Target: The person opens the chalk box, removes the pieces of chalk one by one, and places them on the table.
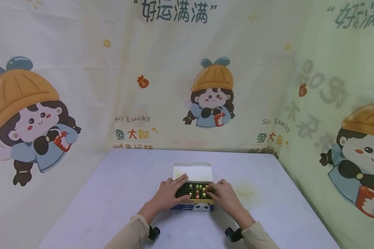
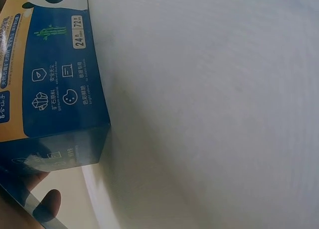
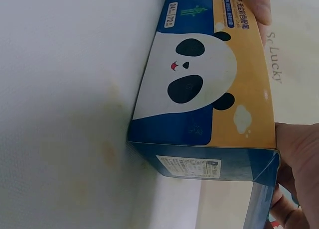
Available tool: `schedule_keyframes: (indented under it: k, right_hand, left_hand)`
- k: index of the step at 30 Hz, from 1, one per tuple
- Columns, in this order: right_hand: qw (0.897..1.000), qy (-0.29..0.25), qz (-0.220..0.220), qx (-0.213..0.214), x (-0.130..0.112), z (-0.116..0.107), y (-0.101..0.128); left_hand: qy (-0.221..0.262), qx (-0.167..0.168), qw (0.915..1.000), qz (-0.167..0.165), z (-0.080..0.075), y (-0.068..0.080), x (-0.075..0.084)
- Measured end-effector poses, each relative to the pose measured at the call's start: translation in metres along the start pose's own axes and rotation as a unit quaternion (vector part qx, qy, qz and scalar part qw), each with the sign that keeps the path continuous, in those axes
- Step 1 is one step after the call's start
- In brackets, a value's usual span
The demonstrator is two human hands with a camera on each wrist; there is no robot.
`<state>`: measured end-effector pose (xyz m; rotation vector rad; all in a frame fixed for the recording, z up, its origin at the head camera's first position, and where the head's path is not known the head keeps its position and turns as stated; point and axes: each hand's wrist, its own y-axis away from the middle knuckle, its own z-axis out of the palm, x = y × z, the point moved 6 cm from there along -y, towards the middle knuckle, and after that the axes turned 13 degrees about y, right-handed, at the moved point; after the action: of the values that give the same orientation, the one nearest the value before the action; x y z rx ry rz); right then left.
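Note:
An open chalk box [image 1: 187, 207], blue and yellow with a panda face [image 3: 192, 72], sits on the table. Inside is a dark grid holding several yellow, green and orange chalk sticks [image 1: 197, 193]. My left hand [image 1: 166, 194] rests on the box's left end, fingers extended toward the back and thumb on the front rim. At the right end, my right hand [image 1: 224, 196] has thumb and forefinger brought together at a chalk stick in the grid; the fingers partly cover that stick. In the right wrist view, the left thumb [image 3: 259, 7] lies at the box's upper edge.
The box's white lid [image 1: 193, 172] stands folded back behind the grid. A white table [image 1: 137, 173] surrounds the box, with a faint yellowish smudge [image 1: 246, 190] to the right. Patterned curtains [image 1: 168, 86] hang behind and at both sides.

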<state>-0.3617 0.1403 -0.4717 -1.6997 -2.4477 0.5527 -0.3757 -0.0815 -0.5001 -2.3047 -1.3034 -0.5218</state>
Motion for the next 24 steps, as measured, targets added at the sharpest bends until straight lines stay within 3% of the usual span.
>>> schedule_keyframes:
  k: [9, 24]
  right_hand:
    - [1.0, 0.016, -0.018, -0.002, -0.0015, -0.0043, 0.0006]
    - [1.0, 0.016, -0.01, -0.02, -0.0037, -0.0069, 0.0003]
  left_hand:
    - [-0.001, -0.001, 1.0, -0.008, 0.0017, -0.0023, -0.0009]
    - [-0.009, 0.011, 0.9999, -0.007, 0.0018, -0.0015, -0.0003]
